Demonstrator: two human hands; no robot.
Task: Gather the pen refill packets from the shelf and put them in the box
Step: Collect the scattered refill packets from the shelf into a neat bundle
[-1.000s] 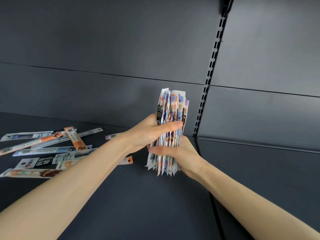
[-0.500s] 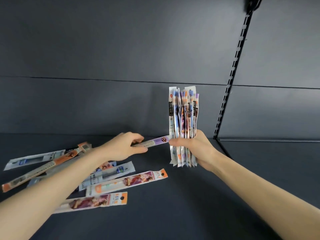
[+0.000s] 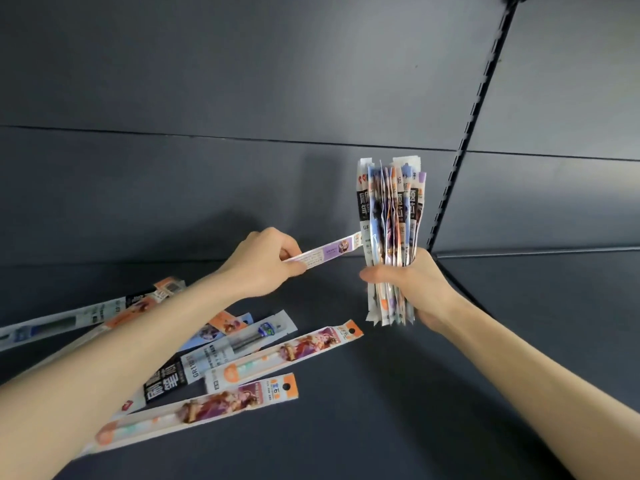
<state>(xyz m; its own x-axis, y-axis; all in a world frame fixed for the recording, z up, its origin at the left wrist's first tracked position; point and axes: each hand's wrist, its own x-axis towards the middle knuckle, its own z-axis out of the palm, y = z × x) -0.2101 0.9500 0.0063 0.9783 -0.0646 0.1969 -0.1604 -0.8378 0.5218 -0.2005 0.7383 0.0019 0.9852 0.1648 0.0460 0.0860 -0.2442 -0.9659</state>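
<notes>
On the dark shelf (image 3: 381, 427), loose packets (image 3: 287, 351) lie lower left; the left hand (image 3: 263, 265) pinches a purple packet (image 3: 322, 252), the right hand (image 3: 412, 292) grips an upright bundle (image 3: 389, 216) at centre right.

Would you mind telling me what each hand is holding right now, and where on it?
The right hand holds an upright bundle of packets, grip around its lower part. The left hand holds a single purple packet by one end.
</notes>
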